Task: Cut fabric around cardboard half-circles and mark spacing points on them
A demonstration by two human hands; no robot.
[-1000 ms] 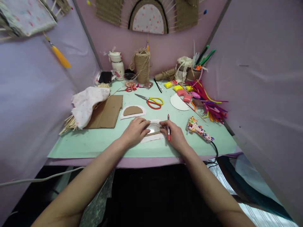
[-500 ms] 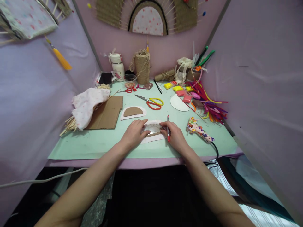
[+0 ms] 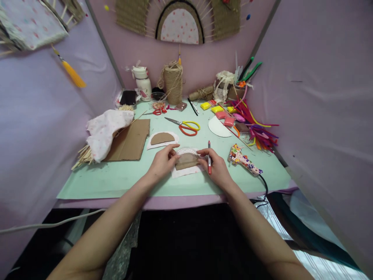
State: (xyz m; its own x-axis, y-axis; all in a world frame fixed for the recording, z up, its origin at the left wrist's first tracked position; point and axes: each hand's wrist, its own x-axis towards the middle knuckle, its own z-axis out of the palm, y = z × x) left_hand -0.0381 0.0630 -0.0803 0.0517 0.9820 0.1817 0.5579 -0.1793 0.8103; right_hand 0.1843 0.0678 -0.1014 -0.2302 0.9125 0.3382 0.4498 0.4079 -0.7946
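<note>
My left hand [image 3: 163,161] pinches the left end of a clear half-round protractor [image 3: 186,150], thumb and fingertips at its edge. At the opposite end, the fingers of my right hand [image 3: 217,165] grip the protractor too. A slim red-tipped pencil [image 3: 209,165] is also tucked between the right fingers, pointing away from me. Under the protractor lies a brown cardboard half-circle [image 3: 185,165] on a piece of white fabric [image 3: 186,172]. Just beyond my left hand, another cardboard half-circle [image 3: 162,138] rests on white fabric [image 3: 150,145].
Yellow-and-orange scissors [image 3: 188,127] lie beyond my hands. To the right are a patterned glue gun [image 3: 244,160] with its cord, a white half-circle [image 3: 217,127] and pipe cleaners [image 3: 262,136]. Cardboard [image 3: 128,142], sticks and spotted cloth [image 3: 106,130] sit left; a twine spool [image 3: 173,83] stands behind.
The protractor has shifted up off the cardboard's straight edge, baring more of the cardboard half-circle. My left fingers have drawn in to a pinch. The view has shifted slightly.
</note>
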